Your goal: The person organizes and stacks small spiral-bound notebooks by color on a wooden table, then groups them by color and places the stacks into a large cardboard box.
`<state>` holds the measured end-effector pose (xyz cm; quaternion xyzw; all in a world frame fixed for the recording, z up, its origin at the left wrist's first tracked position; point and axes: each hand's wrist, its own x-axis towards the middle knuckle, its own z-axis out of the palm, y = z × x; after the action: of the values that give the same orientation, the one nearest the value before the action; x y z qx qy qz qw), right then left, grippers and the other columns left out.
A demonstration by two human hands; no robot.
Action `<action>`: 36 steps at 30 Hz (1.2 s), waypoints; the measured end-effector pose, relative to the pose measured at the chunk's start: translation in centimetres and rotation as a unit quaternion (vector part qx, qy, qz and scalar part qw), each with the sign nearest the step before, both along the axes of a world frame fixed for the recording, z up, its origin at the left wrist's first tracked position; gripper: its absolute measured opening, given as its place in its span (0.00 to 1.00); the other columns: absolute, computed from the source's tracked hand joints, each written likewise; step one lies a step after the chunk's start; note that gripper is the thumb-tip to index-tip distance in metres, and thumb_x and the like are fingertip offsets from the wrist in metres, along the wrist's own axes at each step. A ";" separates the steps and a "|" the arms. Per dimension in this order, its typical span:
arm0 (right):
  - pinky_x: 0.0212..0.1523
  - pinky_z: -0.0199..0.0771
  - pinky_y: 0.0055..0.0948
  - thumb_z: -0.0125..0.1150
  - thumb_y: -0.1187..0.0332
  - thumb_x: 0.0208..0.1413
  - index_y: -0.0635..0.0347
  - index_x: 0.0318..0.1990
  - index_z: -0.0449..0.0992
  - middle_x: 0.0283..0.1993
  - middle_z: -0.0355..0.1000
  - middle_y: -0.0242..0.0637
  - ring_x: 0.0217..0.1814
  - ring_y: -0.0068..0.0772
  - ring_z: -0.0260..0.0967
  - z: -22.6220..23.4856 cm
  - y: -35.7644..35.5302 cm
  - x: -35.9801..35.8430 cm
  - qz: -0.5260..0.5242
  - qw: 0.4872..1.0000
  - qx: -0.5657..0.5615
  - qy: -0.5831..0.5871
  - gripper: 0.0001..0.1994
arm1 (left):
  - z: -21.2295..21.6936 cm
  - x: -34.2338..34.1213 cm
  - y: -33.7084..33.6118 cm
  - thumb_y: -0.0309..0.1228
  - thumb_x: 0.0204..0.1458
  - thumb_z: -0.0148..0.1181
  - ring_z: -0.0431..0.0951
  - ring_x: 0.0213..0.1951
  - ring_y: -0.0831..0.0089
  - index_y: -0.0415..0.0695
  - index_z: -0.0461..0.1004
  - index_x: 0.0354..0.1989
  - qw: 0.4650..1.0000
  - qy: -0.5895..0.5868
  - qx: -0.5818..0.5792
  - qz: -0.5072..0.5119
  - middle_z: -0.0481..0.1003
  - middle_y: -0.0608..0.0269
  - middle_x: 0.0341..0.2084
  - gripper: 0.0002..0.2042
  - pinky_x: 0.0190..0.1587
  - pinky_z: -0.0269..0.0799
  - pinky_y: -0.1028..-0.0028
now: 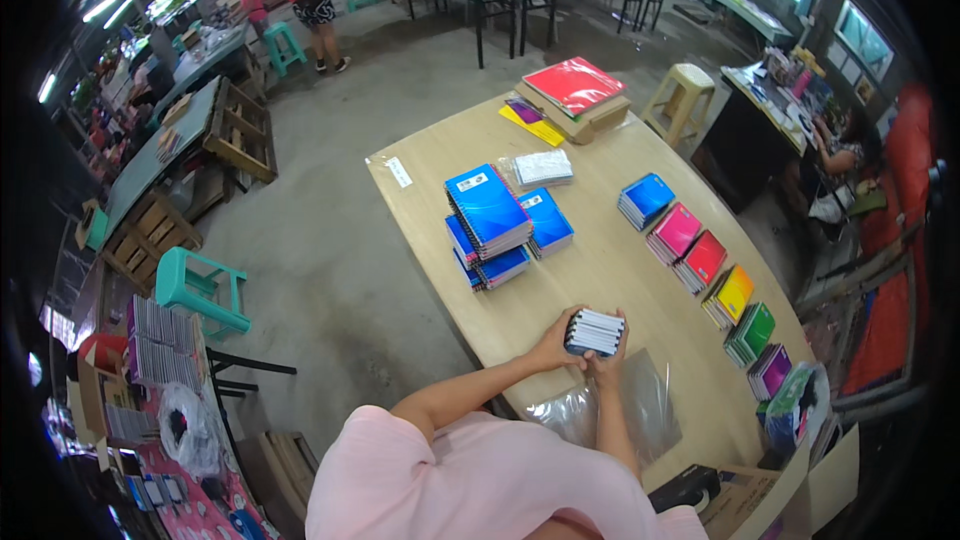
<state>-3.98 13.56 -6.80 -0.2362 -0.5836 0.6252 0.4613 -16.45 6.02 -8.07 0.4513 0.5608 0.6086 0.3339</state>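
Observation:
Between my two hands is a small stack of notebooks (595, 331), held above the near part of the wooden table (590, 240) with the white page edges facing up. My left hand (555, 342) wraps the stack's left side. My right hand (609, 360) grips it from the right and below. Clear plastic sleeves (650, 405) lie on the table under my forearms. Beyond my hands stand piles of blue spiral notebooks (488, 208). Along the right side runs a row of small notebook stacks: blue (648, 196), pink (676, 228), red (704, 258), yellow (732, 292), green (752, 330) and purple (771, 370).
A cardboard box with a red packet (573, 86) sits at the table's far end, near a white wrapped pack (541, 168). A green stool (200, 290) stands left; a beige stool (682, 95) stands far right. An open carton (790, 490) is at lower right. Other people work farther off.

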 end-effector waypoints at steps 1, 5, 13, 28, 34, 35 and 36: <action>0.47 0.75 0.29 0.81 0.44 0.26 0.60 0.62 0.56 0.46 0.66 0.36 0.47 0.31 0.70 0.1 0.2 0.2 0.008 1.000 -0.016 -0.024 0.56 | 0.4 -0.3 0.2 0.43 0.29 0.79 0.74 0.51 0.62 0.42 0.61 0.58 0.999 -0.001 -0.031 0.009 0.72 0.52 0.48 0.45 0.54 0.68 0.65; 0.41 0.77 0.27 0.81 0.45 0.24 0.61 0.57 0.58 0.42 0.68 0.36 0.42 0.29 0.71 1.5 -1.0 0.0 0.003 1.000 -0.013 -0.014 0.53 | 1.6 -1.0 -0.8 0.42 0.29 0.78 0.79 0.44 0.58 0.40 0.67 0.53 0.996 0.081 -0.025 0.040 0.76 0.50 0.40 0.40 0.47 0.73 0.65; 0.48 0.72 0.28 0.83 0.45 0.14 0.59 0.56 0.60 0.45 0.66 0.35 0.47 0.29 0.68 -1.8 -0.9 -1.4 -0.031 0.998 0.012 -0.051 0.56 | -0.6 -2.7 -0.9 0.40 0.28 0.79 0.76 0.48 0.51 0.40 0.64 0.55 0.991 0.126 -0.020 0.044 0.75 0.46 0.44 0.42 0.50 0.72 0.61; 0.48 0.73 0.29 0.87 0.66 0.14 0.59 0.53 0.59 0.43 0.69 0.34 0.45 0.30 0.69 -4.4 -1.1 -1.6 -0.048 0.991 0.083 -0.089 0.51 | -1.0 -3.8 -2.0 0.34 0.32 0.78 0.75 0.49 0.49 0.42 0.60 0.56 0.981 0.179 -0.068 -0.014 0.75 0.47 0.45 0.41 0.49 0.73 0.61; 0.46 0.75 0.30 0.85 0.72 0.17 0.59 0.46 0.63 0.41 0.75 0.36 0.45 0.30 0.74 -3.6 -1.1 -1.9 -0.050 0.980 0.041 -0.189 0.42 | -1.3 -4.6 -2.1 0.36 0.33 0.76 0.73 0.51 0.47 0.42 0.60 0.57 0.983 0.165 -0.085 -0.011 0.73 0.45 0.47 0.40 0.52 0.70 0.60; 0.46 0.75 0.30 0.85 0.72 0.17 0.59 0.46 0.63 0.41 0.75 0.36 0.46 0.30 0.74 -3.6 -1.1 -2.0 -0.036 0.980 0.036 -0.191 0.42 | -1.7 -4.7 -2.2 0.36 0.33 0.76 0.73 0.52 0.47 0.41 0.60 0.57 0.983 0.158 -0.089 -0.010 0.73 0.44 0.47 0.41 0.53 0.70 0.60; 0.47 0.75 0.30 0.85 0.72 0.17 0.59 0.46 0.63 0.42 0.76 0.37 0.46 0.31 0.74 -3.7 -1.5 -2.1 -0.022 0.980 0.031 -0.194 0.42 | -2.1 -4.9 -2.4 0.36 0.33 0.76 0.72 0.52 0.47 0.41 0.60 0.57 0.984 0.151 -0.093 -0.009 0.73 0.44 0.47 0.41 0.53 0.69 0.60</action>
<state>-6.08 12.10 -10.46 -0.3514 -0.6756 0.5391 0.3599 -21.30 3.57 -10.19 0.5104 0.6547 0.4756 0.2911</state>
